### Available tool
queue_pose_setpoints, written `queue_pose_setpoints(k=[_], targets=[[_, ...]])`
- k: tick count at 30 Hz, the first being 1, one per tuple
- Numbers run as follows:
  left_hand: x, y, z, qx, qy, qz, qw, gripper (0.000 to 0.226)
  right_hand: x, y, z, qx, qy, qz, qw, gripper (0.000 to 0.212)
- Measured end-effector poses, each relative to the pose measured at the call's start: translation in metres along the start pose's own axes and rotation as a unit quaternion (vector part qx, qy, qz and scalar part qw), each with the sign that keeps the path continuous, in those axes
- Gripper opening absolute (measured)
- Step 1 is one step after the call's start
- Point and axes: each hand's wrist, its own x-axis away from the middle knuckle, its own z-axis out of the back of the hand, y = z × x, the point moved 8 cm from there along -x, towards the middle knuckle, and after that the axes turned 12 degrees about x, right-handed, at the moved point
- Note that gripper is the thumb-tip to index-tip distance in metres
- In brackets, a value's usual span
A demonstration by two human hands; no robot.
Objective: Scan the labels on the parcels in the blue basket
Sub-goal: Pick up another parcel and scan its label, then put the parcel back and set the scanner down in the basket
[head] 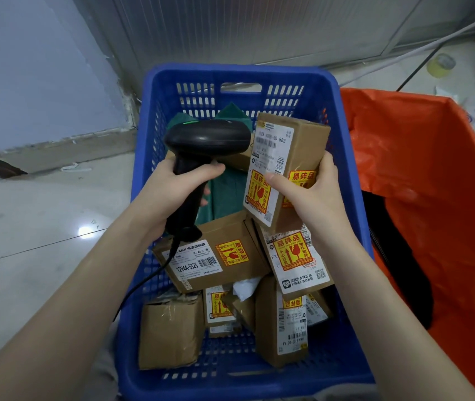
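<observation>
A blue plastic basket [239,75] on the floor holds several brown cardboard parcels with white labels and yellow-red fragile stickers. My left hand [169,189] grips the handle of a black barcode scanner [205,140], whose head shows a green light and points right. My right hand [311,195] holds one parcel [285,149] upright above the others, with its white label [272,146] facing the scanner head. Below it lie a box marked 12V4A-5525 [207,263] and a labelled parcel [297,259]. Green soft packages [227,195] lie at the back of the basket.
An orange bag [421,175] stands open right beside the basket, dark inside. The scanner cable [140,285] hangs over the basket's left rim. A tape roll [440,65] and cables lie on the tiled floor at the back right. A wall closes the far side.
</observation>
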Motion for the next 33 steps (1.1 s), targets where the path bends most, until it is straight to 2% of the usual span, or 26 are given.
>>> queue_pose_setpoints(k=[3, 6, 10, 15, 22, 26, 33], targets=[[-0.001, 0.002, 0.004, 0.016, 0.016, 0.000, 1.000, 0.042, 0.000, -0.013, 0.006, 0.039, 0.040, 0.054, 0.997, 0.071], [0.000, 0.006, 0.009, 0.030, 0.036, -0.007, 0.999, 0.024, -0.004, -0.020, 0.008, 0.056, 0.057, 0.072, 0.994, 0.073], [0.000, 0.011, 0.020, 0.046, 0.057, -0.017, 0.997, 0.010, -0.013, -0.026, 0.001, 0.094, 0.045, 0.091, 0.990, 0.066], [-0.001, 0.016, 0.031, 0.064, 0.057, -0.023, 0.996, 0.006, -0.032, -0.036, -0.023, 0.170, -0.004, 0.116, 0.978, 0.063], [-0.005, 0.019, 0.037, 0.079, 0.044, -0.030, 0.995, 0.012, -0.047, -0.031, -0.066, 0.334, -0.079, 0.148, 0.927, 0.065], [-0.006, 0.016, 0.038, 0.084, 0.043, -0.022, 0.995, 0.025, -0.051, -0.024, -0.082, 0.384, -0.100, 0.163, 0.903, 0.062], [-0.006, 0.011, 0.035, 0.073, 0.037, -0.013, 0.997, 0.016, -0.048, -0.007, -0.115, 0.473, -0.173, 0.192, 0.842, 0.050]])
